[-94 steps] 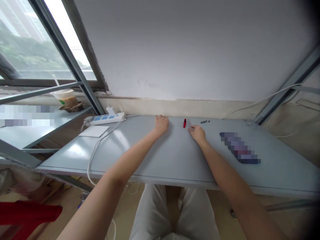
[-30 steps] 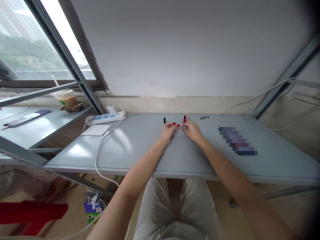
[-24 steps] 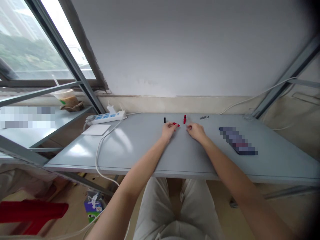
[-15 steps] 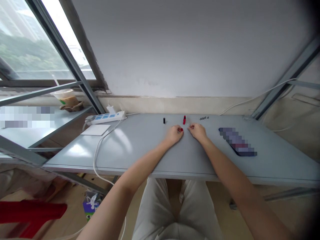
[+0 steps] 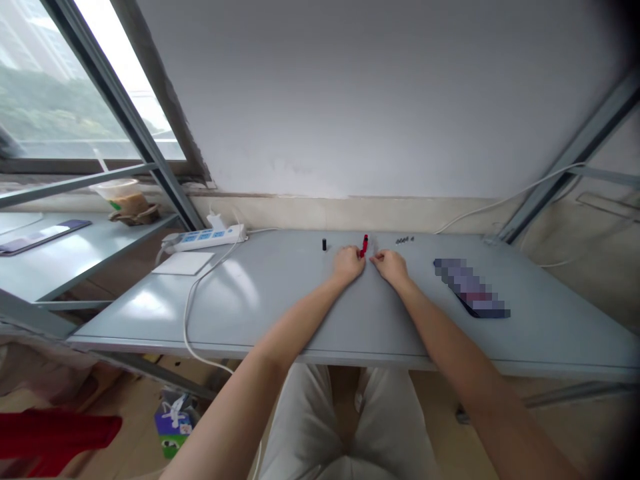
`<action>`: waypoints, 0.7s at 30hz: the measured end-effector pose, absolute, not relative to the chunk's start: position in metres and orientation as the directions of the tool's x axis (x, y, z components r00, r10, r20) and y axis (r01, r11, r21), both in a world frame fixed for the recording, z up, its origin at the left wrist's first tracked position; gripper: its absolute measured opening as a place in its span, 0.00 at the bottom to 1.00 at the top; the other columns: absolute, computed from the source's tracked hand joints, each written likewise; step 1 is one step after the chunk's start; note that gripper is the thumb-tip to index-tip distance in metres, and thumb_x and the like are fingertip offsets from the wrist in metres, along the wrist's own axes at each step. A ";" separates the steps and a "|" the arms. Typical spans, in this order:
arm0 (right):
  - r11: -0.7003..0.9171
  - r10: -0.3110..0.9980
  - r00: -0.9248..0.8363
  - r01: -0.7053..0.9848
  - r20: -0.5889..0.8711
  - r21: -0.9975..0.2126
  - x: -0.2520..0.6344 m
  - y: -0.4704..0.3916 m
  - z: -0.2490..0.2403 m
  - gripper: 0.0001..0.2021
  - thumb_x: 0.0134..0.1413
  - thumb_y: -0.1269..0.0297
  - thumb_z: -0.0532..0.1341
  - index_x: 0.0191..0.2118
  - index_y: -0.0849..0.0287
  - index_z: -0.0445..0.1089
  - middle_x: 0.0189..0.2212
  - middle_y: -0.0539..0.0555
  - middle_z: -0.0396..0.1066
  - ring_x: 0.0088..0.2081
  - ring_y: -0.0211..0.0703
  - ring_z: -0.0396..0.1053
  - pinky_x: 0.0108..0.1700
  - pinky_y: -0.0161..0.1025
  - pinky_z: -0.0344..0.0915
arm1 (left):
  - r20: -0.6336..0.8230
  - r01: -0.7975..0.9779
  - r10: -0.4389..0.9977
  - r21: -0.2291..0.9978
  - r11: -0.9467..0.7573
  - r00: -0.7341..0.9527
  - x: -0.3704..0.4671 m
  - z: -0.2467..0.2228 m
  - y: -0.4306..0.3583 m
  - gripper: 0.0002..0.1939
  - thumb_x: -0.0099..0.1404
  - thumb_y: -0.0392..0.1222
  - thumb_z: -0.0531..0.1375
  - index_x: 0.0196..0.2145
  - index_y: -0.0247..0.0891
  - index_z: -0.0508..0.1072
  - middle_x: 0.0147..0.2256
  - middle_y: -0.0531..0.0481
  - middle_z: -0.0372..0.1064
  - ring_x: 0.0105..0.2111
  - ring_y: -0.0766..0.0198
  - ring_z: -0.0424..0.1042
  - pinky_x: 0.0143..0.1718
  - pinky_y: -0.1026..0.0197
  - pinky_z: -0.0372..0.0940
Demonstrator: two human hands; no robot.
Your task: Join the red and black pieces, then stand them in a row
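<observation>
My left hand (image 5: 349,265) rests on the grey desk with its fingers closed on a small red piece (image 5: 362,253). Just beyond these fingertips lies a small red-and-black object (image 5: 365,241); whether the red piece touches it I cannot tell. My right hand (image 5: 391,265) is across a narrow gap, thumb and fingers pinched together, and anything between them is too small to make out. A faint clear object (image 5: 374,243) lies behind the right fingertips. To the left stands a short black cylinder (image 5: 324,245). Several tiny dark pieces (image 5: 405,240) lie in a row beyond my right hand.
A phone (image 5: 473,288), partly blurred, lies at the right of the desk (image 5: 280,293). At the left are a white power strip (image 5: 210,237), a flat white square (image 5: 183,263) and a cable (image 5: 187,307) hanging over the front edge. A drink cup (image 5: 127,199) stands on the side shelf.
My left hand has moved slightly forward, bringing the red piece closer to the red-and-black object. The right hand stays nearly in place. The whole view has shifted a little.
</observation>
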State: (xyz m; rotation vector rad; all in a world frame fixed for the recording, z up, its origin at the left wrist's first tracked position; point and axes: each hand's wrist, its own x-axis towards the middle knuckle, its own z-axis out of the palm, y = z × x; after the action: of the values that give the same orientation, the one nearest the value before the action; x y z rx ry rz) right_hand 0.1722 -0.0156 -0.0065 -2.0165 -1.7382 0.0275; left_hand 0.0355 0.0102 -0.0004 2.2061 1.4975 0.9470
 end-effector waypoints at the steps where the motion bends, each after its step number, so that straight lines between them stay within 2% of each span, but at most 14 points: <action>1: -0.080 0.937 0.193 0.930 0.290 -0.359 0.172 -0.015 -0.007 0.12 0.51 0.56 0.57 0.33 0.57 0.73 0.32 0.57 0.74 0.36 0.45 0.70 0.36 0.38 0.61 | 0.344 0.699 0.910 0.592 -0.401 0.231 0.037 -0.002 0.011 0.03 0.53 0.38 0.57 0.26 0.37 0.71 0.32 0.42 0.70 0.40 0.54 0.67 0.43 0.55 0.60; 5: -0.066 0.937 0.181 0.931 0.298 -0.358 0.173 -0.015 -0.008 0.12 0.51 0.56 0.57 0.33 0.57 0.73 0.31 0.57 0.74 0.35 0.46 0.70 0.36 0.38 0.61 | 0.332 0.706 0.921 0.603 -0.372 0.201 0.038 -0.002 0.009 0.02 0.51 0.38 0.58 0.23 0.37 0.70 0.32 0.43 0.69 0.42 0.53 0.65 0.44 0.54 0.59; 13: -0.073 0.943 0.179 0.934 0.280 -0.351 0.171 -0.013 -0.006 0.12 0.51 0.57 0.58 0.35 0.58 0.73 0.33 0.58 0.74 0.37 0.46 0.70 0.37 0.39 0.61 | 0.307 0.777 0.931 0.531 -0.338 0.195 0.038 -0.001 0.012 0.07 0.54 0.42 0.57 0.29 0.35 0.71 0.36 0.39 0.68 0.44 0.50 0.63 0.43 0.52 0.58; 19: -0.069 0.940 0.180 0.933 0.291 -0.353 0.172 -0.012 -0.008 0.11 0.51 0.57 0.58 0.35 0.58 0.73 0.32 0.57 0.74 0.36 0.46 0.70 0.37 0.39 0.61 | 0.263 0.760 0.950 0.578 -0.295 0.169 0.040 0.001 0.013 0.06 0.52 0.41 0.59 0.28 0.36 0.71 0.36 0.41 0.67 0.45 0.52 0.61 0.45 0.53 0.56; 21: -0.067 0.939 0.179 0.932 0.293 -0.355 0.172 -0.012 -0.008 0.11 0.51 0.57 0.58 0.35 0.58 0.73 0.32 0.57 0.74 0.36 0.46 0.70 0.37 0.39 0.61 | 0.263 0.776 0.949 0.557 -0.297 0.175 0.039 0.003 0.009 0.08 0.52 0.42 0.59 0.30 0.36 0.71 0.38 0.41 0.67 0.46 0.51 0.60 0.46 0.53 0.56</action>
State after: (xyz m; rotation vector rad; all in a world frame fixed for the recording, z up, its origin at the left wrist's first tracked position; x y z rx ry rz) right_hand 0.1717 -0.0118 -0.0081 -2.0022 -1.7558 0.0189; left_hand 0.0391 0.0094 0.0035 2.1597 1.6489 0.8303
